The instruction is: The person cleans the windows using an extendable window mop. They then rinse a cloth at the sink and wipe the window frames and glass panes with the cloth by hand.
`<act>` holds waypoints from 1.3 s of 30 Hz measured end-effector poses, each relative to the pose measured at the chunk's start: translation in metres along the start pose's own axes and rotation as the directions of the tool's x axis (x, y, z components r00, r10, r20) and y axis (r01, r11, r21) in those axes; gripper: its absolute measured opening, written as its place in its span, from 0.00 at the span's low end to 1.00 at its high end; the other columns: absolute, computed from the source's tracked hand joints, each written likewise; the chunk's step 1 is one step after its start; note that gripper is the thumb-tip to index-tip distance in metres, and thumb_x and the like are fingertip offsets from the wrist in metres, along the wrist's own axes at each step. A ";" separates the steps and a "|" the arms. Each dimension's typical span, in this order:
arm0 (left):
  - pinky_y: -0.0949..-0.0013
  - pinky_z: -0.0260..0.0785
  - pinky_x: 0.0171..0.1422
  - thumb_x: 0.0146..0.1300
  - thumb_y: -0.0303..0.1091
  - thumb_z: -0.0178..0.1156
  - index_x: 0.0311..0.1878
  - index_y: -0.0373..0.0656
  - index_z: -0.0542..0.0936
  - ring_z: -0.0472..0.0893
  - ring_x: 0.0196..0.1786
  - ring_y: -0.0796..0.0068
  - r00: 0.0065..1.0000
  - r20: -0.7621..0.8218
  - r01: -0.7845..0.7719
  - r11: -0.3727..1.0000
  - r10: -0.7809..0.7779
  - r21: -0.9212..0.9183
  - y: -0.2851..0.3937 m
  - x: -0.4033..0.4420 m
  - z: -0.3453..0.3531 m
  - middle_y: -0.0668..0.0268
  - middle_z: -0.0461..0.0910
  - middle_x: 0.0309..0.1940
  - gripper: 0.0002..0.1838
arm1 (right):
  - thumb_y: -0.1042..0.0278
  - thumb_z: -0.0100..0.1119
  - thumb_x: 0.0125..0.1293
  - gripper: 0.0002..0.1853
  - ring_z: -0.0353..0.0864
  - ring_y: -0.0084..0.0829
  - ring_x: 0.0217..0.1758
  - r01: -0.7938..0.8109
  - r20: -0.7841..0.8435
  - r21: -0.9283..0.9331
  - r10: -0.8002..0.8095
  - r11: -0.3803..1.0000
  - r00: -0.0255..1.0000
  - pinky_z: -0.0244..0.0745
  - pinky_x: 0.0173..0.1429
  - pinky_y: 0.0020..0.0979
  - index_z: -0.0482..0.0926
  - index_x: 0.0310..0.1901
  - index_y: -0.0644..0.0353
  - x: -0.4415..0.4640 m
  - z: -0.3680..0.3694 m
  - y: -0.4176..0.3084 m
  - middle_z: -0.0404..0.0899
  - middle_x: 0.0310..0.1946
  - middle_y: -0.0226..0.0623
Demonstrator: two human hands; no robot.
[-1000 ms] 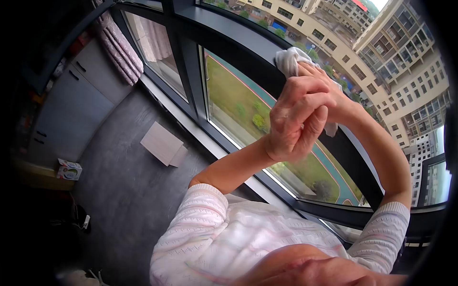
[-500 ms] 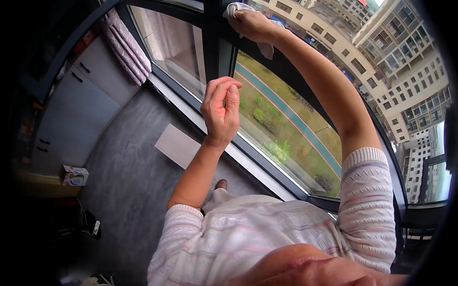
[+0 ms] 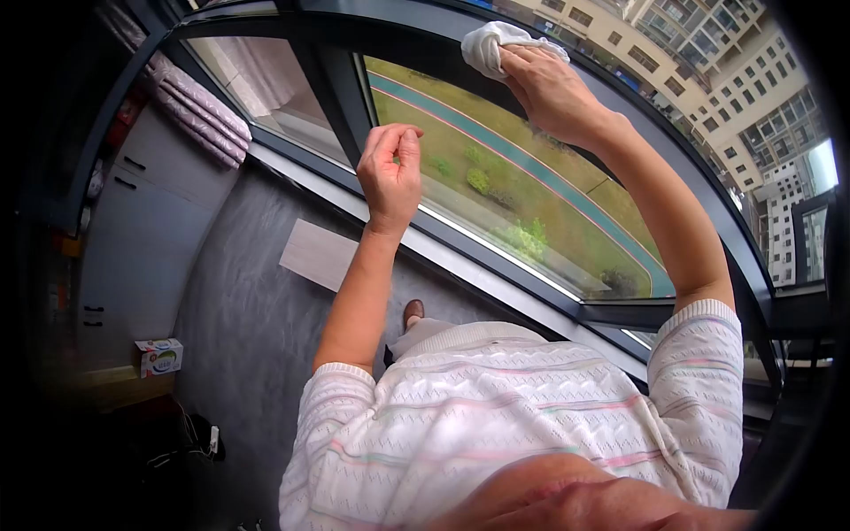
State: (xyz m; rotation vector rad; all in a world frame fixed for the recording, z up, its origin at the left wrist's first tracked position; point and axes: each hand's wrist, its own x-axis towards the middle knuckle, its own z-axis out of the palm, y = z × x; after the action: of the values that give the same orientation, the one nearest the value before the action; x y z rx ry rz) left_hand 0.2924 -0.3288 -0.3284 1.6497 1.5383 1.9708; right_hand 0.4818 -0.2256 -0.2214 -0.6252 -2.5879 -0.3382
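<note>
My right hand [image 3: 553,93] reaches up to the dark window frame [image 3: 425,66] with a bunched white cloth [image 3: 490,49] under its fingers. The cloth is against the frame's upper bar, and part of it is hidden behind the fingers. Lower and to the left, my left hand [image 3: 390,180] is raised in front of the window glass [image 3: 496,190]. Its fingers are curled in toward the thumb, and nothing shows in them. It appears apart from the glass.
A folded patterned curtain [image 3: 199,111] hangs at the left beside grey cabinets [image 3: 146,221]. A pale flat board [image 3: 319,255] lies on the grey floor [image 3: 248,336]. A small printed box [image 3: 159,357] stands by the cabinets, with a white-ended cable [image 3: 214,440] below it.
My right hand and the cloth have moved rightward along the upper window frame, and the fingers now lie flatter. The view has shifted; my left hand stays raised and curled.
</note>
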 end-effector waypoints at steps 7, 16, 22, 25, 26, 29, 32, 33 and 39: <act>0.76 0.69 0.40 0.65 0.33 0.54 0.40 0.37 0.79 0.77 0.36 0.78 0.884 0.429 0.371 0.837 -0.185 -0.402 0.046 -0.041 0.068 0.64 0.79 0.36 0.09 | 0.69 0.47 0.67 0.19 0.78 0.30 0.47 -0.120 0.302 0.937 0.587 -0.329 0.751 0.77 0.49 0.32 0.65 0.58 0.64 -0.147 -0.104 -0.023 0.76 0.45 0.42; 0.77 0.70 0.42 0.62 0.36 0.59 0.45 0.35 0.77 0.77 0.38 0.81 0.592 0.803 0.752 0.407 -0.072 -0.519 0.117 -0.054 0.099 0.66 0.80 0.37 0.14 | 0.59 0.45 0.68 0.16 0.80 0.19 0.30 -0.003 0.476 0.782 0.593 -0.624 0.649 0.75 0.24 0.19 0.71 0.50 0.61 -0.205 -0.072 -0.058 0.79 0.35 0.31; 0.76 0.71 0.44 0.61 0.29 0.58 0.41 0.36 0.78 0.78 0.37 0.78 0.596 0.786 0.779 0.355 -0.166 -0.516 0.098 -0.047 0.078 0.66 0.80 0.33 0.08 | 0.59 0.50 0.66 0.15 0.80 0.21 0.33 -0.272 0.600 0.775 0.527 -0.571 0.602 0.78 0.33 0.22 0.74 0.47 0.61 -0.208 -0.043 -0.049 0.79 0.36 0.31; 0.66 0.68 0.58 0.64 0.30 0.52 0.49 0.34 0.74 0.77 0.48 0.68 0.639 0.706 0.753 0.061 -0.305 -0.655 0.079 -0.022 0.054 0.59 0.78 0.44 0.13 | 0.61 0.52 0.66 0.15 0.82 0.25 0.36 -0.221 0.512 0.835 0.565 -0.504 0.647 0.79 0.38 0.24 0.74 0.48 0.62 -0.189 -0.043 -0.056 0.80 0.38 0.36; 0.61 0.63 0.63 0.65 0.32 0.51 0.50 0.35 0.74 0.74 0.53 0.63 0.656 0.696 0.732 0.023 -0.291 -0.680 0.067 -0.009 0.045 0.57 0.76 0.48 0.14 | 0.63 0.52 0.66 0.14 0.82 0.27 0.38 -0.211 0.443 0.881 0.581 -0.424 0.683 0.78 0.40 0.26 0.74 0.48 0.63 -0.187 -0.047 -0.051 0.80 0.39 0.38; 0.59 0.62 0.63 0.65 0.33 0.52 0.49 0.35 0.75 0.73 0.54 0.64 0.821 0.482 0.546 0.178 -0.307 -0.818 0.054 0.040 0.018 0.58 0.75 0.49 0.13 | 0.64 0.53 0.66 0.14 0.82 0.29 0.42 -0.145 0.175 0.984 0.621 -0.099 0.764 0.77 0.43 0.28 0.75 0.49 0.62 -0.179 -0.073 -0.029 0.81 0.41 0.41; 0.69 0.70 0.50 0.60 0.30 0.60 0.41 0.38 0.79 0.78 0.43 0.71 0.968 0.154 0.249 0.660 -0.199 -0.709 0.050 0.097 0.005 0.63 0.79 0.40 0.08 | 0.63 0.53 0.66 0.13 0.81 0.28 0.43 -0.070 -0.155 0.944 0.619 0.324 0.770 0.74 0.43 0.24 0.76 0.49 0.60 -0.162 -0.096 -0.003 0.81 0.41 0.37; 0.73 0.70 0.47 0.59 0.30 0.62 0.39 0.37 0.80 0.79 0.39 0.73 0.990 0.049 0.133 0.787 -0.130 -0.602 0.046 0.117 0.006 0.65 0.79 0.38 0.07 | 0.64 0.53 0.66 0.13 0.81 0.28 0.44 -0.070 -0.239 0.895 0.605 0.441 0.759 0.72 0.42 0.22 0.76 0.49 0.60 -0.157 -0.096 0.007 0.81 0.41 0.37; 0.64 0.69 0.51 0.46 0.44 0.67 0.33 0.46 0.85 0.77 0.43 0.58 0.958 0.193 -0.279 0.835 0.211 0.474 -0.057 0.210 0.030 0.61 0.81 0.37 0.14 | 0.79 0.52 0.62 0.06 0.75 0.21 0.33 -0.383 -0.221 0.637 0.634 0.669 0.741 0.69 0.41 0.20 0.76 0.40 0.65 -0.134 -0.079 0.013 0.78 0.32 0.32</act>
State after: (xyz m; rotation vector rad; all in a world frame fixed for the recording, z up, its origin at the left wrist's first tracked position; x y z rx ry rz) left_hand 0.2086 -0.1468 -0.2396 2.2270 1.9873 1.5962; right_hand 0.6240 -0.2907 -0.2160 -0.9120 -1.8187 0.4287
